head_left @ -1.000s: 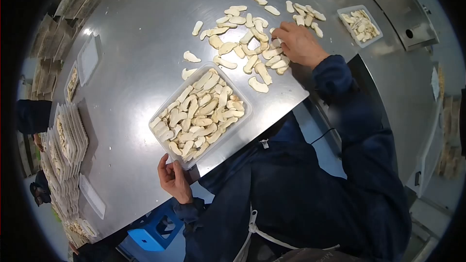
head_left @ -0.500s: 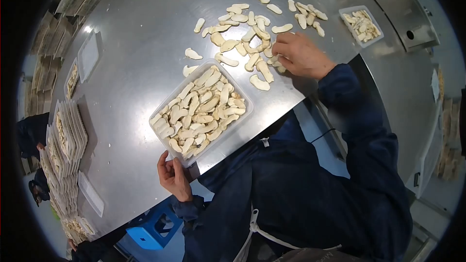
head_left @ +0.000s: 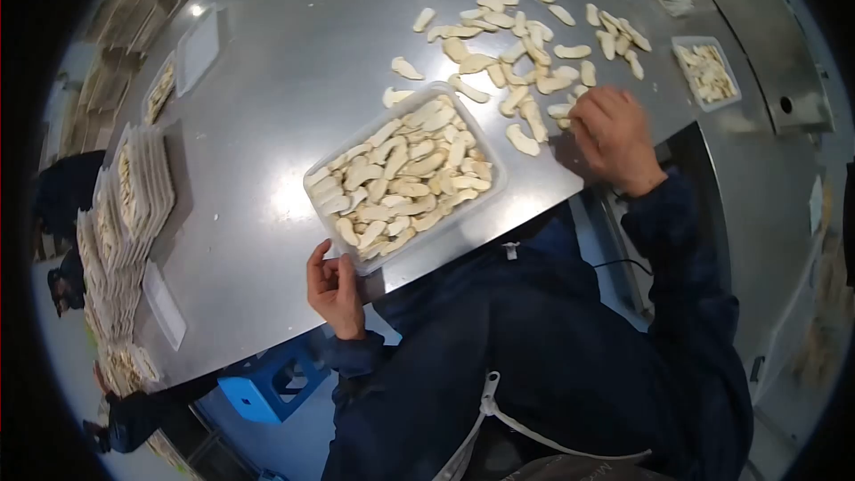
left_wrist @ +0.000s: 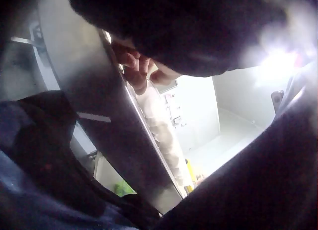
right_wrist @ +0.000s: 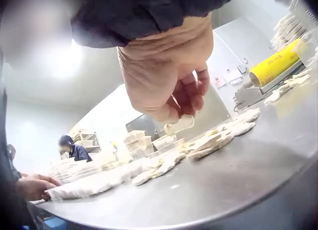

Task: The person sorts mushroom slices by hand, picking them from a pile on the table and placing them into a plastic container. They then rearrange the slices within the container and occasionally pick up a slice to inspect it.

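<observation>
Steel table (head_left: 267,62), pale slices (head_left: 477,63) filling the tub (head_left: 495,180) and scattered beyond it. Right hand (head_left: 614,138), right of the tub, pinches one slice (right_wrist: 182,124); left hand (head_left: 337,294) is at the tub's near corner, can't tell if gripping. I'd pinch gently, probably fragile.

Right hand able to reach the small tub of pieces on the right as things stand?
Likely yes: nothing sizeable stands between the right hand and the small tub. The hand pinches a slice, so grasping anything else may mean letting go first.
</observation>
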### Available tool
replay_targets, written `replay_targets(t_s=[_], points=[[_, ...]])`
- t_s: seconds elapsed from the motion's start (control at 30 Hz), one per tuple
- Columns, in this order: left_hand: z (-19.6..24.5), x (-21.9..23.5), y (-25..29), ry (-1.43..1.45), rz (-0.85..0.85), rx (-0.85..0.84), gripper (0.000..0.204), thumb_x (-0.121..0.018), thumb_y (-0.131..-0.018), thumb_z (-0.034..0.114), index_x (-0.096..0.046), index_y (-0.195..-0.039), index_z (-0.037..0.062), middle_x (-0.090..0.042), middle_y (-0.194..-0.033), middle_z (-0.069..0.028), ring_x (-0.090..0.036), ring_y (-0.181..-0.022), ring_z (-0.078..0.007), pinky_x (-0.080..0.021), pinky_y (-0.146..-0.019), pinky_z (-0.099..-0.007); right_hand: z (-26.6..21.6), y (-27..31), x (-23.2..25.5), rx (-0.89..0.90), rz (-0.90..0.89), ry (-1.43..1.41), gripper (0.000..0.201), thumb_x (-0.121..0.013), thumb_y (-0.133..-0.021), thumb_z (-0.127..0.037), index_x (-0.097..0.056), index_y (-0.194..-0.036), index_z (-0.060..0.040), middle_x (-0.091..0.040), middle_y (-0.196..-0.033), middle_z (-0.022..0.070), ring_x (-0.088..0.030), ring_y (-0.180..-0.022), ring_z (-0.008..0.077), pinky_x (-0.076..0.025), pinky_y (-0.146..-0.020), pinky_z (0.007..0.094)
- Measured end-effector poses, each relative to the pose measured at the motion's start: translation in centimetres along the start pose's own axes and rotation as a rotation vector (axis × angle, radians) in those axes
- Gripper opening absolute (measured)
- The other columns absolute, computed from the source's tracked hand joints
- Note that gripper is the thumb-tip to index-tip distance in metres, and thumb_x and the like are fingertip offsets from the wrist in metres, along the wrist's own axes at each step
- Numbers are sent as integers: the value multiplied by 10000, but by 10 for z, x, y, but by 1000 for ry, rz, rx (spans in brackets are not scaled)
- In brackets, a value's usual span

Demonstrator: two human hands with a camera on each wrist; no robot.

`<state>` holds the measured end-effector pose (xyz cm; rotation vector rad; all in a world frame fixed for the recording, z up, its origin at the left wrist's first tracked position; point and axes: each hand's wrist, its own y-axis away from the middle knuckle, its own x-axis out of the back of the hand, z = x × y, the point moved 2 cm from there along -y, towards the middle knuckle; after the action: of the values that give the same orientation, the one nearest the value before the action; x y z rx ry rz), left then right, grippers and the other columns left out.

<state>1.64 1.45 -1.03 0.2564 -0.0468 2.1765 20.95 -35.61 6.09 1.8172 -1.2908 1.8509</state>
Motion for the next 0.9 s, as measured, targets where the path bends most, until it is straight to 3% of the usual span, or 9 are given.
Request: replay_targets(t_s=[0.17,0.2,0.4,0.77,0.87,0.9], points=[[0,0,-3,-10,-32,-47,332,-629,-942,39,-561,-1260,-29,-590,-757,12,-490,-653,-22,-371,-592,-174,-7,52,-12,-117,14,-19,161,-678,-755,-44,-546,-847,-47,-559,-886,97,-564,-868,284,-418,-746,393],[-1,1,-3,-12,-36,-38,334,-630,-943,42,-559,-1261,-31,-590,-757,11,-489,-650,-23,-369,-590,-174,-7,57,-12,-137,-8,-55,196,-686,-756,-61,-563,-907,-38,-574,-963,110,-569,-915,294,-425,-777,390],[-2,3,-3,-17,-36,-39,339,-634,-944,47,-555,-1265,-31,-587,-745,11,-480,-635,-26,-360,-581,-176,-5,63,-4,-309,-57,-172,287,-694,-757,-90,-581,-1017,-43,-568,-1023,119,-566,-951,327,-437,-822,406],[2,0,-3,-16,-23,-26,349,-647,-917,33,-576,-1258,-4,-593,-747,22,-480,-645,-17,-372,-580,-171,-2,57,-26,-224,-17,-118,201,-662,-763,-65,-596,-949,-34,-578,-947,146,-571,-873,360,-449,-767,436],[7,-1,-3,10,-28,26,358,-658,-907,23,-577,-1255,-8,-585,-745,25,-445,-626,-2,-351,-559,-162,-28,25,-22,-152,65,-152,204,-671,-757,-74,-600,-944,-34,-589,-941,138,-582,-876,348,-449,-761,430],[9,0,-3,-11,-81,35,379,-638,-928,15,-546,-1295,-6,-592,-782,11,-503,-683,-24,-388,-609,-172,-43,10,-20,-110,73,-166,203,-673,-756,-74,-599,-941,-33,-589,-940,138,-583,-885,345,-449,-769,428]])
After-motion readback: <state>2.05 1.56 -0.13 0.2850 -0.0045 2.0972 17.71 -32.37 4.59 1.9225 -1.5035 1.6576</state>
